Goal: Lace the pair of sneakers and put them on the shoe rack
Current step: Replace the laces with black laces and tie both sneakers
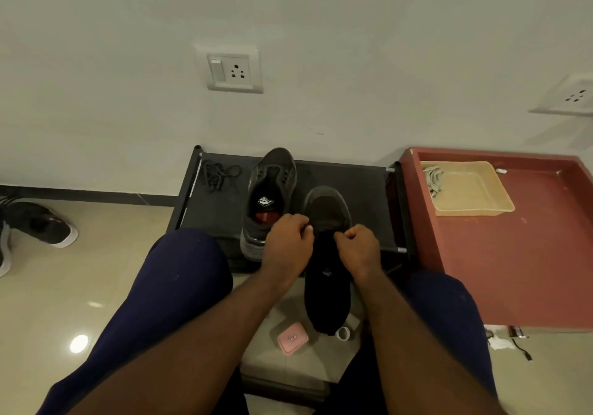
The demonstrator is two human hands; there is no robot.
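Hands (290,240) (357,247) on sneaker (326,289) across rack edge (378,243)

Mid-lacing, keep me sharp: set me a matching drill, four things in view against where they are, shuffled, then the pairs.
1. loose lace
2. beige tray
3. pink case
4. black sneaker

A. on the red table
B. in the grip of the left hand and right hand
C. left end of the shoe rack
D. lowest in view, near the sneaker's heel

Pairs: 1-C, 2-A, 3-D, 4-B.
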